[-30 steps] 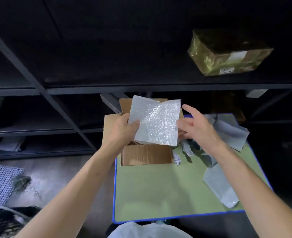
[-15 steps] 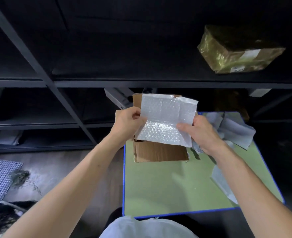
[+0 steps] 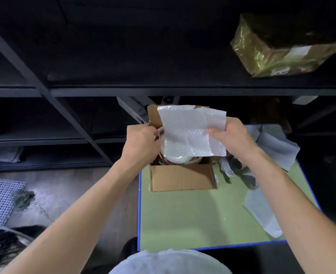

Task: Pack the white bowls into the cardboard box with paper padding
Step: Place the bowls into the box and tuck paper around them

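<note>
Already one white bowl [image 3: 177,159] lies in the cardboard box [image 3: 183,179]. Above it, my left fingers [image 3: 153,135] and right fingers [image 3: 215,133] pinch the unlaid padding sheet [image 3: 187,131].

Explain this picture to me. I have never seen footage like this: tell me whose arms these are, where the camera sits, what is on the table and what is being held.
There is no machine: a person wears a camera on the head, looking down at their own arms. The right hand pinches a sheet of bubble wrap over an open cardboard box on the green table. The left hand curls at the sheet's left edge, its grip unclear. A white bowl shows inside the box. Loose wrapping sheets lie to the box's right.
</note>
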Available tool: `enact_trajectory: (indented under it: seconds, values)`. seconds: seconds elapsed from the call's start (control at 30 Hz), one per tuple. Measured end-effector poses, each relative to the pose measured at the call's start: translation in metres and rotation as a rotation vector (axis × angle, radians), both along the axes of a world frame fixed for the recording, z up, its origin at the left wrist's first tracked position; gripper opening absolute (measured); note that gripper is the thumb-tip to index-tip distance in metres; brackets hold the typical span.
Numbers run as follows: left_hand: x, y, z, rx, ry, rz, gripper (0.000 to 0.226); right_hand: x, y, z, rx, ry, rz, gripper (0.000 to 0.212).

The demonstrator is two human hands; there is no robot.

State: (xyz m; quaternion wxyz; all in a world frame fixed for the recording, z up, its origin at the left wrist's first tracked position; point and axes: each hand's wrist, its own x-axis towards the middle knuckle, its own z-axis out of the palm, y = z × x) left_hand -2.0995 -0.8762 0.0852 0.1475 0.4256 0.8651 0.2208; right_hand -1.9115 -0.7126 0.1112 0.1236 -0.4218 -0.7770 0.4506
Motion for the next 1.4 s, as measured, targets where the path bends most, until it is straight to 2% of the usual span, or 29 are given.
enact_trajectory:
  seconds: [0.07, 0.17, 0.3, 0.37, 0.47, 0.6, 0.67, 0.8, 1.03, 1.2, 1.4]
  values:
    - [0.003, 0.001, -0.003, -0.012, 0.048, 0.003, 0.006, 0.002, 0.007, 0.003, 0.028, -0.024, -0.007, 0.013]
    - [0.008, 0.004, -0.004, -0.019, 0.132, -0.004, 0.025, 0.002, 0.016, 0.01, 0.029, -0.034, 0.008, 0.013]
    - [0.004, 0.01, -0.004, -0.097, 0.183, 0.04, 0.031, -0.001, 0.022, 0.023, 0.025, 0.04, 0.066, 0.033]
    - [-0.002, 0.011, -0.001, -0.144, 0.151, 0.047, 0.031, -0.002, 0.023, 0.028, 0.025, 0.072, 0.123, 0.033]
    - [-0.013, 0.01, 0.003, -0.16, 0.096, -0.101, 0.022, -0.002, 0.024, 0.034, 0.078, 0.073, 0.202, 0.029]
    - [-0.03, 0.002, 0.012, -0.138, -0.03, -0.354, 0.031, -0.002, 0.027, 0.037, 0.207, 0.047, 0.287, 0.045]
    - [-0.036, 0.002, 0.014, -0.208, 0.01, -0.472, 0.036, -0.004, 0.028, 0.039, 0.229, 0.032, 0.303, 0.048]
    - [-0.035, 0.007, 0.011, -0.363, 0.182, -0.612, 0.023, -0.011, 0.028, 0.044, 0.268, -0.021, 0.286, 0.049]
    - [-0.03, 0.013, 0.001, -0.17, 0.134, -0.437, 0.005, -0.015, 0.026, 0.059, 0.219, -0.022, 0.294, 0.065]
    - [-0.03, 0.011, -0.007, -0.097, 0.066, -0.36, 0.003, -0.02, 0.013, 0.063, 0.238, 0.063, 0.495, 0.068]
    - [-0.038, 0.013, -0.006, -0.102, -0.145, -0.312, 0.006, -0.035, -0.01, 0.063, 0.395, -0.048, 0.729, 0.07]
